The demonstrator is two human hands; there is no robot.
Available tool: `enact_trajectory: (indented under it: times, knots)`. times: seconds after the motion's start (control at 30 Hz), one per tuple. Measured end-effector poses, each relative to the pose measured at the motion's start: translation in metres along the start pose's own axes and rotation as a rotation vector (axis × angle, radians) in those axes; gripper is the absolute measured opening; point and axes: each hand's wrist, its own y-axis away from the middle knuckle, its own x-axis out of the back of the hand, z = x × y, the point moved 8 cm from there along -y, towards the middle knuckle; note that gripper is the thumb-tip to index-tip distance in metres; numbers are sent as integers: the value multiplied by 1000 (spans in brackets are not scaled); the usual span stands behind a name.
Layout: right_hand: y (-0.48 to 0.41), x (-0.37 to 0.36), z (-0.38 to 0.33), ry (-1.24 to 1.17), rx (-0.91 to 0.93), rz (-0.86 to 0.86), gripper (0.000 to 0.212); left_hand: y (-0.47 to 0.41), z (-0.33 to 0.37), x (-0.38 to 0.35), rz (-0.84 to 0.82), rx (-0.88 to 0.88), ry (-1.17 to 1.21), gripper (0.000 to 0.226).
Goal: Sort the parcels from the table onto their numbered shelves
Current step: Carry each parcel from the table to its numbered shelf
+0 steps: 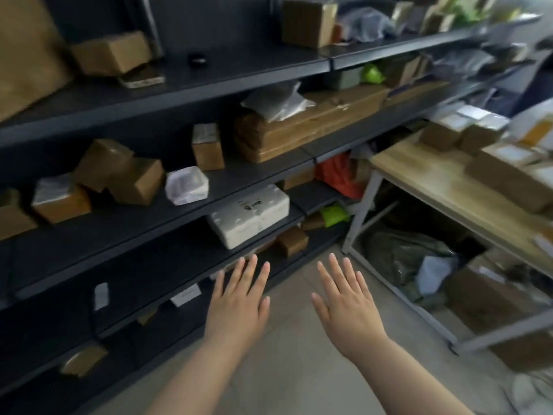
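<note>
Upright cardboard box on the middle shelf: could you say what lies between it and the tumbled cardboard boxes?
Head view: a white plastic-wrapped parcel sits between the upright cardboard box and the tumbled cardboard boxes.

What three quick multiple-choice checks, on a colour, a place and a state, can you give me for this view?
1. The table has a top that is: A black, B light wood, C white.
2. The white foam box lies: A on the table, B on a chair, C on a dark shelf.
3. The left hand and right hand are: A open and empty, B both clenched, C out of view.

Answers: B, pale wood grain shows; C, it rests on the dark shelf board; A, the fingers are spread straight and hold nothing.
</note>
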Motion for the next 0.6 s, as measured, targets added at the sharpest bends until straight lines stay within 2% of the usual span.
enact_trajectory:
  times: [0.13,0.23,0.37,0.5,0.6]
  knots:
    - [4,9,65,-82,-87,38,87,-50,62,2,35,-175,48,56]
    - [0,11,105,-75,-205,34,85,-86,98,-5,37,-267,67,57]
    - [-27,18,150,-47,-317,40,67,-143,136,-20,2,-373,114,58]
    - [-69,39,192,-72,-412,95,80,-212,165,-26,-23,-456,120,57]
    - [-95,51,220,-73,-507,100,67,-262,188,-17,7,-522,104,60]
